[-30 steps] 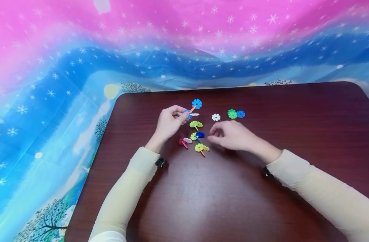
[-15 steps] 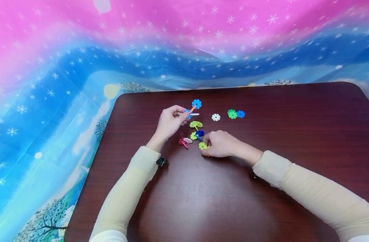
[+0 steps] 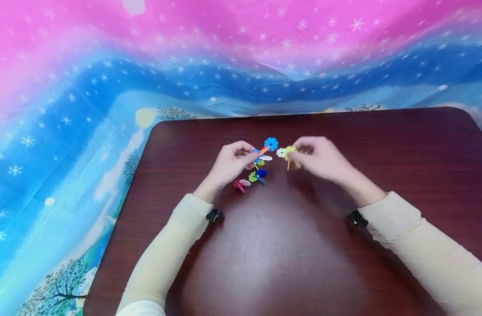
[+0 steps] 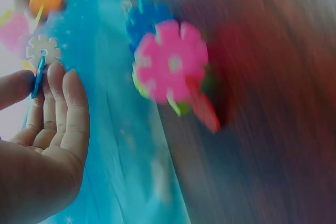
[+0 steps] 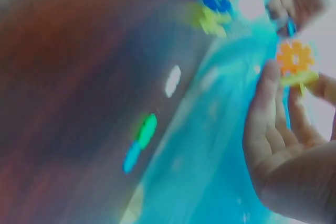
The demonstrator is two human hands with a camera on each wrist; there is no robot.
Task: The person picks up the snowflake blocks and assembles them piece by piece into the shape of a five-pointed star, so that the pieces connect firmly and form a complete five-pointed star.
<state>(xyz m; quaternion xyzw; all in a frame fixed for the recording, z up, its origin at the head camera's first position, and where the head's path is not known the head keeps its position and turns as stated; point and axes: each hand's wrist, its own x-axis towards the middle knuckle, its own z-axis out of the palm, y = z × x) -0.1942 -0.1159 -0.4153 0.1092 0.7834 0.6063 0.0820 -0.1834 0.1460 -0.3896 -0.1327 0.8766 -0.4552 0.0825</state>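
My left hand (image 3: 234, 164) pinches a cluster of joined snowflake discs by a blue disc, between thumb and fingers. The cluster also has an orange disc (image 3: 263, 151), a white one (image 3: 266, 158) and another blue disc (image 3: 271, 144) at its far end. In the right wrist view, my right hand (image 5: 286, 140) pinches a smaller cluster by its yellow disc (image 5: 300, 79), with an orange disc (image 5: 295, 57) sticking out. The two clusters are held up facing each other, a small gap apart. In the head view the right hand's cluster overlaps a loose white disc (image 3: 281, 152).
Nearer on the brown table (image 3: 264, 254) lie a yellow-green and dark blue cluster (image 3: 260, 174) and a red and white cluster (image 3: 241, 184). Another yellow-green cluster (image 3: 259, 164) is partly covered by the left hand's piece. The right wrist view shows a green disc (image 5: 147, 131) beside a blue disc (image 5: 131, 157).
My right hand has reached down, picked up the yellow and orange cluster from the table, and brought it up beside the left hand's cluster. The left hand has shifted slightly right.
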